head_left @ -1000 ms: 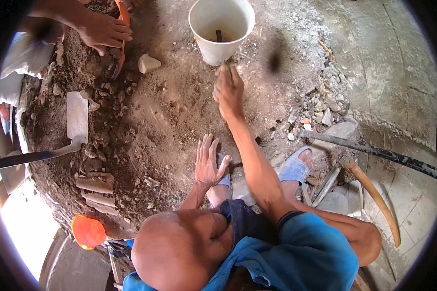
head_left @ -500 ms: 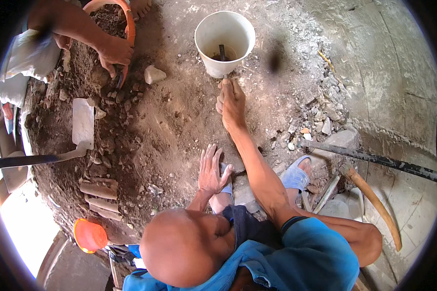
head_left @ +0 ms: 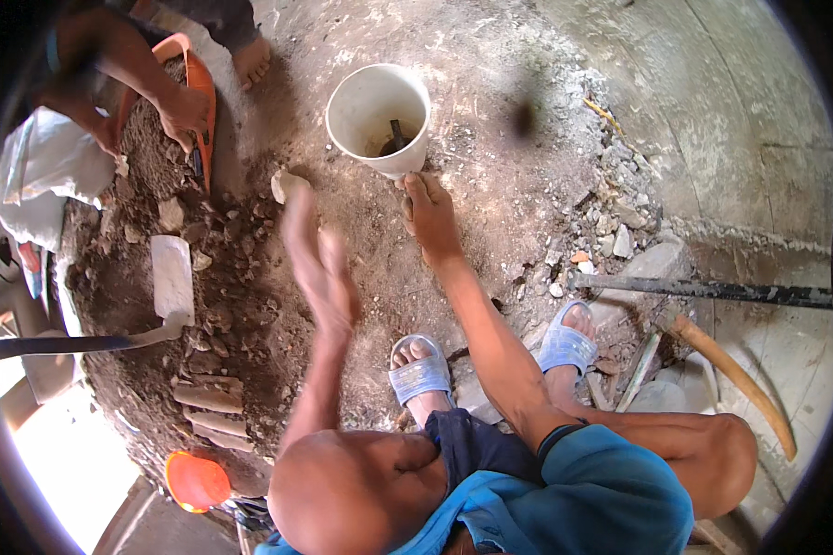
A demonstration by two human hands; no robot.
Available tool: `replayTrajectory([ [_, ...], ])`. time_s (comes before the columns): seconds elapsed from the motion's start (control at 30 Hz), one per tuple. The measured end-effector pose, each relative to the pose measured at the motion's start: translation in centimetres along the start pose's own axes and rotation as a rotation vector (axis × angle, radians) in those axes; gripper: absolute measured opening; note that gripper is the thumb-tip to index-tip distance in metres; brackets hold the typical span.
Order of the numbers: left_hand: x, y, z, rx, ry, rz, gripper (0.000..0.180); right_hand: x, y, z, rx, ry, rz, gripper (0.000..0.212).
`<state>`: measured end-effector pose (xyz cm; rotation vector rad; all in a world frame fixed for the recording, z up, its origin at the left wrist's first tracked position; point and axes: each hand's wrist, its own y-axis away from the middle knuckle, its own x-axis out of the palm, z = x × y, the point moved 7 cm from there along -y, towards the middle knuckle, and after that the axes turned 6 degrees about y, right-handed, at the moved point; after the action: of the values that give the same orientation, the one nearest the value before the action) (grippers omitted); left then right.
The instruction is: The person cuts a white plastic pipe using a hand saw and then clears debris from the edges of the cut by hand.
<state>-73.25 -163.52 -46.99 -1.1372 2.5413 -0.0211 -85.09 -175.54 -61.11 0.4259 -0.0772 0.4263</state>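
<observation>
A white plastic bucket (head_left: 415,159) stands on the dirt floor ahead of me, with a dark strip-like piece (head_left: 397,135) and some dark matter inside. My right hand (head_left: 432,217) is closed at the bucket's near lower edge, thumb and fingers pressed together there. What exactly they pinch is partly hidden. Farther left, my left hand (head_left: 322,277) is stretched out, smeared by motion, fingers extended and apparently holding nothing. Its fingertips are nearest to a pale stone (head_left: 287,183), and I cannot tell whether they touch it.
Another person's hand (head_left: 185,113) grips an orange basin (head_left: 211,111) of soil at upper left. A shovel (head_left: 172,277) lies over rubble. At right lie a metal bar (head_left: 713,289), a curved wooden handle (head_left: 736,370) and broken stones. An orange bucket (head_left: 197,481) stands lower left.
My left hand has lifted off the ground near my foot and swung forward toward the pale stone. The white bucket has shifted left with my right hand still at it. The view has moved slightly.
</observation>
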Motion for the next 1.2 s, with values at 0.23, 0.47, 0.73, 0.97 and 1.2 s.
replayTrajectory([
  [0.23, 8.2, -15.7, -13.6, 0.189, -0.389, 0.633, 0.067, 0.3, 0.0, -0.3, 0.322, -0.195, 0.082, 0.035],
  [0.47, 9.5, -14.7, -8.5, 0.304, -0.538, 0.622, 0.053, 0.5, -1.3, -1.1, 0.046, 0.176, 0.070, 0.043],
  [0.73, 7.4, -14.9, -4.8, -0.150, -0.104, 0.494, 0.025, 0.8, -1.0, -1.2, -0.122, 0.234, -0.060, 0.040],
  [0.97, 5.6, -15.8, -2.8, -0.181, -0.114, 0.503, 0.033, -0.4, 2.6, -3.7, -0.088, 0.231, 0.049, 0.036],
  [1.2, 6.4, -15.1, -2.8, -0.198, 0.002, 0.461, 0.033, -1.4, 0.9, -1.6, -0.024, 0.259, 0.108, 0.039],
])
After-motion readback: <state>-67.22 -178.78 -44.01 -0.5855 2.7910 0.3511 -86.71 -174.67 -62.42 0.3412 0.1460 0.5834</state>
